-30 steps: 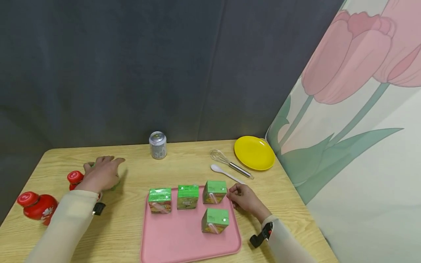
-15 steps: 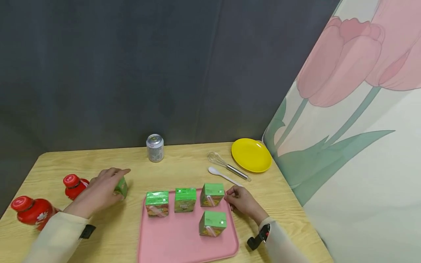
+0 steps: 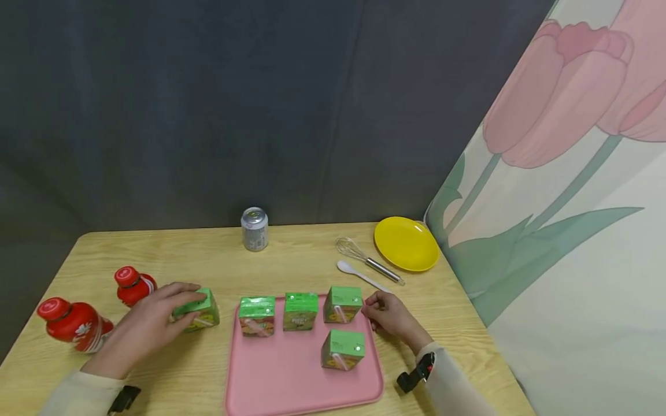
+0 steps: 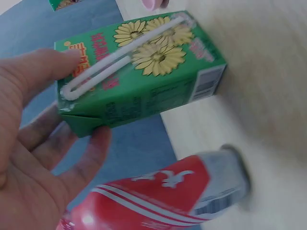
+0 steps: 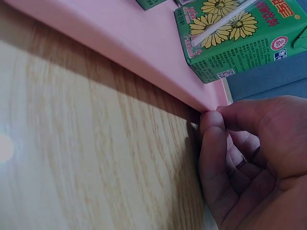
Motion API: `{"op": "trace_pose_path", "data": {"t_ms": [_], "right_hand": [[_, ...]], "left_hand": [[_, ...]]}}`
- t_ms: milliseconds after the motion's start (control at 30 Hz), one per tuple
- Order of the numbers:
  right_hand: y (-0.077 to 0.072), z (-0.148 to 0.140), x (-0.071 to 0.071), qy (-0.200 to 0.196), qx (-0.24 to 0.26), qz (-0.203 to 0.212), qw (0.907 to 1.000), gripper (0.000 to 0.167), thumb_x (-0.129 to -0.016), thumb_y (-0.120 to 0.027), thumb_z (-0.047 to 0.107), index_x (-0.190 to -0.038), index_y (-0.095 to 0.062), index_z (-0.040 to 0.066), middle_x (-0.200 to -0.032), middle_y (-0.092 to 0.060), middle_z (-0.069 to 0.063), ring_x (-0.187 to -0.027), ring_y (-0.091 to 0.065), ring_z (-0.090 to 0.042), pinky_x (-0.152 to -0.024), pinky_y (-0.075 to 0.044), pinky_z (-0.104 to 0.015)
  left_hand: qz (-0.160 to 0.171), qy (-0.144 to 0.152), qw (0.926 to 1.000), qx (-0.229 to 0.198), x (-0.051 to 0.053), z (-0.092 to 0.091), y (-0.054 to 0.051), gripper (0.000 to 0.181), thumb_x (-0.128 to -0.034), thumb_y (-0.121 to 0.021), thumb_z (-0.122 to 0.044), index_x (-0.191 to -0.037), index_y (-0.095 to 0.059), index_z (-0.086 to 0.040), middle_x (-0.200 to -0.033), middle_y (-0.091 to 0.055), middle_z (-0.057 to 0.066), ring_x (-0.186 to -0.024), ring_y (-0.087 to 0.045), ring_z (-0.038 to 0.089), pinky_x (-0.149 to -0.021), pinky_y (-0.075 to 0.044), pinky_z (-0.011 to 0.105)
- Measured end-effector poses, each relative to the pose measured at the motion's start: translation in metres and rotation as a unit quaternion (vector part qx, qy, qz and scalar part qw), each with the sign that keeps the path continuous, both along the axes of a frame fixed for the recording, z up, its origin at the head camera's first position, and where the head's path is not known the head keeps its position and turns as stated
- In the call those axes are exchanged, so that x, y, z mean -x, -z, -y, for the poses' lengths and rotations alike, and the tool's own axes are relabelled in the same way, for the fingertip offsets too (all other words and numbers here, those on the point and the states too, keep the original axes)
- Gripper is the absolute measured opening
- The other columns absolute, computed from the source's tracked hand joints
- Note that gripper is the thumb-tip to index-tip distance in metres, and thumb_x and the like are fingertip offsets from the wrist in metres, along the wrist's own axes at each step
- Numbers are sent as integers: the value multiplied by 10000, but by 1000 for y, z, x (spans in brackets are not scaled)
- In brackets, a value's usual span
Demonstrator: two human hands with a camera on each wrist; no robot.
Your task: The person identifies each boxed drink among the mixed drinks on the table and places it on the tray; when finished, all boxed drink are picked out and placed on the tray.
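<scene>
My left hand (image 3: pixel 148 323) grips a green drink carton (image 3: pixel 205 316), left of the pink tray (image 3: pixel 291 384). In the left wrist view, the thumb is on the carton's flowered face (image 4: pixel 158 57), which bears a white straw, and the other fingers reach behind and below. Whether the carton touches the table is unclear. My right hand (image 3: pixel 391 316) pinches the tray's rim near its far right corner; the right wrist view shows thumb and forefinger there. On the tray stand several similar cartons, one (image 3: pixel 342 305) close to that hand and another (image 3: pixel 343 350) nearer the front.
Two red bottles (image 3: pixel 75 325) stand left of my left hand. A silver can (image 3: pixel 254 230) is at the back. Toward the back right lie a whisk (image 3: pixel 369 261), a white spoon (image 3: pixel 359 274) and a yellow plate (image 3: pixel 406 244). A dark curtain hangs behind the table.
My left hand has come right and nearer from beside the far bottle, bringing the green drink carton toward the tray. My right hand stays at the tray's corner.
</scene>
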State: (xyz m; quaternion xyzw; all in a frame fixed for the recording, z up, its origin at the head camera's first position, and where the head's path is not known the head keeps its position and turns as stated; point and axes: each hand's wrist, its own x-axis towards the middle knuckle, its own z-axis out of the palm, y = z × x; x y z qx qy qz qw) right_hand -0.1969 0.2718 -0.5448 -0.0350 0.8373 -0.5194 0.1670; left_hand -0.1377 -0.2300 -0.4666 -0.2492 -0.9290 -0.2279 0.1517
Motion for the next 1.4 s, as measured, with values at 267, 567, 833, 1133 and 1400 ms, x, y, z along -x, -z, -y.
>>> {"op": "trace_pose_path", "data": {"t_ms": [267, 567, 833, 1133, 1400], "right_hand": [[2, 6, 3, 92, -71, -57, 9999, 198, -1006, -657, 153, -1078, -603, -24, -863, -655, -93, -658, -618, -178, -555, -528, -289], [0, 4, 0, 117, -80, -115, 9998, 197, -1010, -646, 138, -1083, -596, -39, -841, -649, -99, -650, -608, -184, -540, -505, -281], [-1, 5, 0, 176, -45, -73, 9998, 181, -1009, -647, 135, -1082, -598, -23, -828, -647, -93, -649, -603, -177, -537, -492, -274], [-3, 9, 0, 66, 40, -43, 10000, 193, -1015, -637, 124, -1097, -588, -44, -854, -643, -115, -667, -609, -202, -553, -505, -295], [-5, 8, -2, 45, 57, -11, 10000, 204, -1016, -645, 160, -1092, -594, -23, -845, -637, -106, -672, -606, -190, -557, -502, -274]], "left_hand": [[-659, 172, 9971, -331, -16, 11, 11, 508, -600, -953, -37, -1069, -816, -175, -1166, -644, -13, -953, -641, 210, -701, -524, 208], [-656, 950, 9903, -771, -39, -15, 4, 269, -868, -833, -327, -1107, -803, -209, -1194, -627, -35, -975, -631, 154, -796, -462, 89], [-257, 1611, 9798, -1157, -48, -65, -8, 436, -711, -898, -49, -1095, -799, -230, -1219, -612, -67, -1022, -624, 121, -746, -480, 97], [-233, 1773, 9755, -1283, -41, -104, 8, 383, -728, -862, -52, -1076, -804, -201, -1188, -616, -61, -982, -631, 107, -750, -500, 148], [84, 1627, 9798, -1157, -41, -109, 10, 355, -749, -865, -68, -1065, -806, -219, -1188, -611, -84, -1012, -620, 97, -744, -540, 232]]}}
